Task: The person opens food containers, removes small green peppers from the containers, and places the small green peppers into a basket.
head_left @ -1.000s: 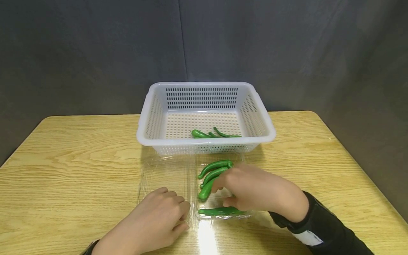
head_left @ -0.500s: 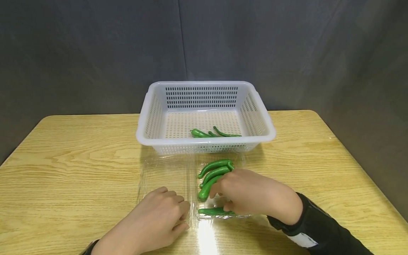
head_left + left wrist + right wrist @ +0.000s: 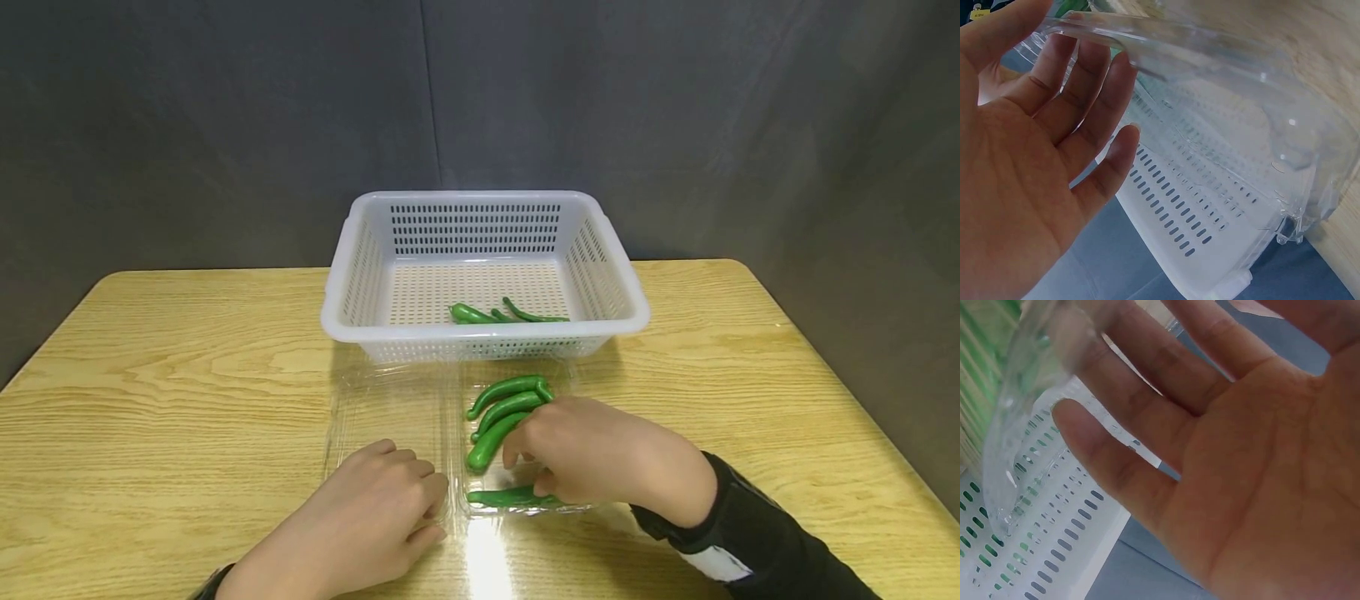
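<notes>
A clear plastic clamshell box lies unfolded on the table, its lid half (image 3: 390, 408) on the left. Several green chili peppers (image 3: 491, 446) lie in its right half, and another pepper (image 3: 498, 498) lies along its front edge. My right hand (image 3: 600, 454) reaches over this half; index finger and thumb are apart, the thumb at the front pepper. In the right wrist view its fingers (image 3: 1116, 450) are loosely bent, some tips behind the clear wall. My left hand (image 3: 360, 517) rests by the lid's near right corner, its fingers (image 3: 1100, 97) loosely bent against the clear plastic.
Behind the box stands a white perforated basket (image 3: 483, 333) with several green peppers (image 3: 472, 314) by its front wall. Wooden table surface (image 3: 180, 375) extends on both sides. A dark grey curtain (image 3: 480, 100) hangs behind the table.
My right hand has shifted slightly toward me over the box, and its thumb covers more of the front pepper. My left hand and the basket have stayed in place.
</notes>
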The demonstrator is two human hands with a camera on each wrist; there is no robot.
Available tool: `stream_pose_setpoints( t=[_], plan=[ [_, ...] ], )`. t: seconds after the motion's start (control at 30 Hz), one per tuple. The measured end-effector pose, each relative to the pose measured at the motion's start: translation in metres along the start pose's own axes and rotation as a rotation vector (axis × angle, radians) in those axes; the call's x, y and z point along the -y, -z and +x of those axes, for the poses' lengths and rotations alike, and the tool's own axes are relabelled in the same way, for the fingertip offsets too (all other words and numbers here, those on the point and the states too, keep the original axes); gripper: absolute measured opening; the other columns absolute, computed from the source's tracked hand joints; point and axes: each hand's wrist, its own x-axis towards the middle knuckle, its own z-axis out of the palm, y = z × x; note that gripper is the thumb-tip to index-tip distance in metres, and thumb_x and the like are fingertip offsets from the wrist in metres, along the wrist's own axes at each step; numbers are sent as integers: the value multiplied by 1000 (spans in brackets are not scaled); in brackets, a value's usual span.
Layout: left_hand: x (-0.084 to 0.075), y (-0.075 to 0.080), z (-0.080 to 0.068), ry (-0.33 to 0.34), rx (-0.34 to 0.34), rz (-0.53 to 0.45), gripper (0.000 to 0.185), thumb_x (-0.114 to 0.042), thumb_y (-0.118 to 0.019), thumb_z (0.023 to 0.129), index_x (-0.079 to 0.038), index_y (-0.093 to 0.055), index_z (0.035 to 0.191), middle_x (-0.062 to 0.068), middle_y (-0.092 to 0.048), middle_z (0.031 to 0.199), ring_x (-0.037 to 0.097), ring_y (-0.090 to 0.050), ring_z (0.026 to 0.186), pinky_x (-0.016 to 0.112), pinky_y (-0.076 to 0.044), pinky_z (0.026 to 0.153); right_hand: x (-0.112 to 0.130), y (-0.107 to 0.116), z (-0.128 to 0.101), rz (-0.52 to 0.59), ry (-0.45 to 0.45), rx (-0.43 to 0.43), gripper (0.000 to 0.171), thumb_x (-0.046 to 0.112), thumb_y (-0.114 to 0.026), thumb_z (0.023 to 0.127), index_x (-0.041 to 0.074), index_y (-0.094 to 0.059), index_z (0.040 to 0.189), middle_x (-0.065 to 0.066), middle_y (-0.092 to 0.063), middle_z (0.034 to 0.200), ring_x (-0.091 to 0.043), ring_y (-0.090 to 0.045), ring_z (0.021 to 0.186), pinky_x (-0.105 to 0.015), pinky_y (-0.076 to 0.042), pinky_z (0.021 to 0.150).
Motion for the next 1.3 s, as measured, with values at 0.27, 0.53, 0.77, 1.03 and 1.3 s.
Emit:
stream_pose_setpoints(
  t=[0.27,0.53,0.77,1.03,1.3],
  plan=[
    [0,0,0,3,1,0,30,-23,-70,81,-24,-45,64,-16,-34,60,6,-33,58,24,-33,64,-1,3,-4,17,-43,22,24,4,-81,74,19,-72,91,12,-57,77,-6,-53,71,-28,-49,71],
    [-1,0,0,9,8,-7,32,-25,-70,82,-25,-44,63,-16,-34,60,6,-33,58,24,-34,64,-2,4,-5,21,-32,17,23,5,-82,73,18,-71,89,12,-58,76,-6,-52,69,-29,-49,69],
    [0,0,0,10,10,-13,32,-25,-71,82,-24,-44,64,-16,-34,60,5,-33,58,24,-33,63,-3,4,-6,39,-16,17,24,6,-83,72,21,-68,82,13,-57,75,-5,-50,68,-27,-48,68],
    [0,0,0,8,26,-12,32,-26,-72,82,-24,-45,65,-16,-34,60,6,-33,58,24,-34,64,0,3,-5,20,-53,52,25,4,-82,72,22,-66,80,15,-52,69,-7,-46,63,-27,-44,64],
    [0,0,0,3,13,-11,30,-25,-71,81,-24,-46,65,-16,-35,61,5,-34,59,24,-35,64,4,0,-5,-50,-31,22,28,3,-83,70,23,-64,75,16,-56,71,-5,-48,64,-27,-46,68]
  ],
)
